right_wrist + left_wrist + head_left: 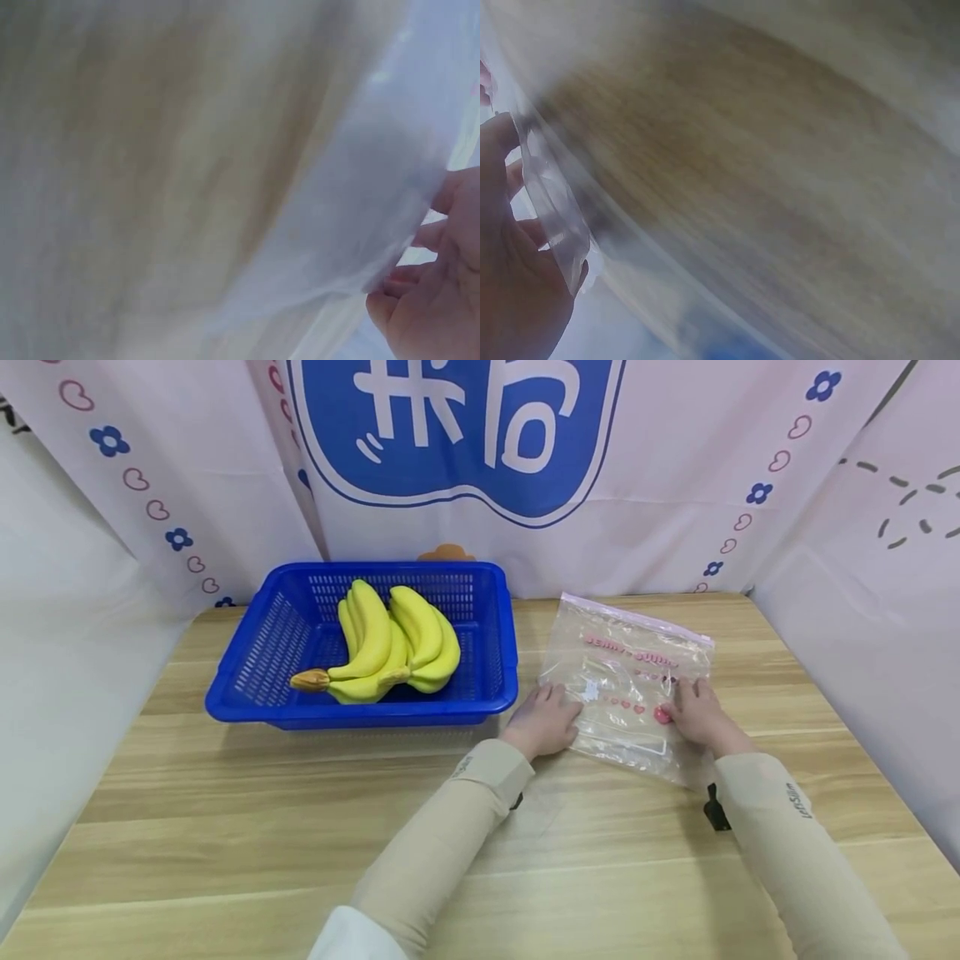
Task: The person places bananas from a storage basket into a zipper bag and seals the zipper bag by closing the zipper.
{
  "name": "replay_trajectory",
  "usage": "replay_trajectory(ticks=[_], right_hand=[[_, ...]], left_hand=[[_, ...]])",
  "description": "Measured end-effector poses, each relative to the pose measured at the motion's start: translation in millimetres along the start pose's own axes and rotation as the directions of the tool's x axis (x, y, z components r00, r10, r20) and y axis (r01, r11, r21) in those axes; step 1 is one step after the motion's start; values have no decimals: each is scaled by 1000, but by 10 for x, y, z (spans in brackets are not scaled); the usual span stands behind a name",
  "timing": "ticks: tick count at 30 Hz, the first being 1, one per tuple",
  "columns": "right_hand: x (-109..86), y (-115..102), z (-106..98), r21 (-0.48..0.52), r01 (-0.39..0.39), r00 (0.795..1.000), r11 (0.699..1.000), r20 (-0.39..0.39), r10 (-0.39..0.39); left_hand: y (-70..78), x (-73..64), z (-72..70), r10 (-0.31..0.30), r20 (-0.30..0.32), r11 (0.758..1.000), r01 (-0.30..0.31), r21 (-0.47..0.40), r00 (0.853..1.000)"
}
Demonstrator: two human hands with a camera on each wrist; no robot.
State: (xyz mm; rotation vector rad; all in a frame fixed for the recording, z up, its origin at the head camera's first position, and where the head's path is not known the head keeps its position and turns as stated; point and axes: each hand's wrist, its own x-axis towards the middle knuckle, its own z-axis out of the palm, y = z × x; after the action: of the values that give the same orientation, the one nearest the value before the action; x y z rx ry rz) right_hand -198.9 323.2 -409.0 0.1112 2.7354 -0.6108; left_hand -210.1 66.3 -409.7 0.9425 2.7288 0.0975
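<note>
A clear plastic zip bag [626, 693] with pink print and a pinkish zip strip lies at the right of the table, its zip strip towards the back. My left hand [545, 722] grips the bag's left side, near the basket's front right corner. On the opposite side, my right hand [705, 718] holds the bag near a round pink print. In the left wrist view, the film [555, 202] runs along the fingers of the left hand [517, 262]. Curled fingers of the right hand [442, 262] meet the bag's edge in the right wrist view.
A blue plastic basket [360, 713] stands left of the bag, holding bunches of yellow bananas [371, 635]. Beneath everything is a wood-grain table [285, 843]. A printed white cloth [660, 552] hangs behind it, with white sheets at both sides.
</note>
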Motion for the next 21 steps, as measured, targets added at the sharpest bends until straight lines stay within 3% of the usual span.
replay_trajectory(ticks=[15,21], right_hand=[[-34,-106,-43,-92,19,998,996,-54,-24],[-33,-102,-21,-116,34,997,993,-68,-42]], left_hand=[[28,-18,-31,1,-14,999,0,32,1000],[48,-22,-23,0,-58,999,3,49,998]])
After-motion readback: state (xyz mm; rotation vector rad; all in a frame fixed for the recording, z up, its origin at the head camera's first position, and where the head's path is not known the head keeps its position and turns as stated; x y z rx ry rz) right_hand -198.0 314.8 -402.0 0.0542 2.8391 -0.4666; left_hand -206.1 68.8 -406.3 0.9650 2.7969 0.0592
